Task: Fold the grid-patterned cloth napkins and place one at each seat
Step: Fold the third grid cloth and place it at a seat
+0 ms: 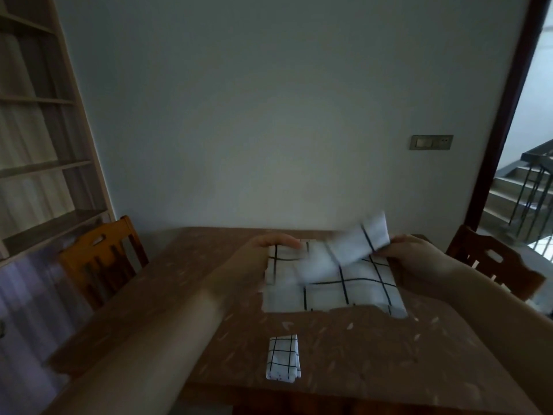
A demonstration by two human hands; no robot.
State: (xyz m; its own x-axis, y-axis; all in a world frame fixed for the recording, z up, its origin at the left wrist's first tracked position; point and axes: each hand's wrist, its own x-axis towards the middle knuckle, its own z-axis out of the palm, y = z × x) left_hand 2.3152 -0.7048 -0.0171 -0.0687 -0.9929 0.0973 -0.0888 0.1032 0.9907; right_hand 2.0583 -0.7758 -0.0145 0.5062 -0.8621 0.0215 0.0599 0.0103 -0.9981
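A white napkin with a black grid lies spread on the brown table, its far edge lifted and blurred. My left hand grips the napkin's far left corner. My right hand pinches the far right corner, raised and folded over toward the middle. A small folded grid napkin rests flat at the table's near edge, apart from both hands.
A light wooden chair stands at the table's left side and a darker chair at the right. Empty shelves fill the left wall. A doorway with stairs opens on the right.
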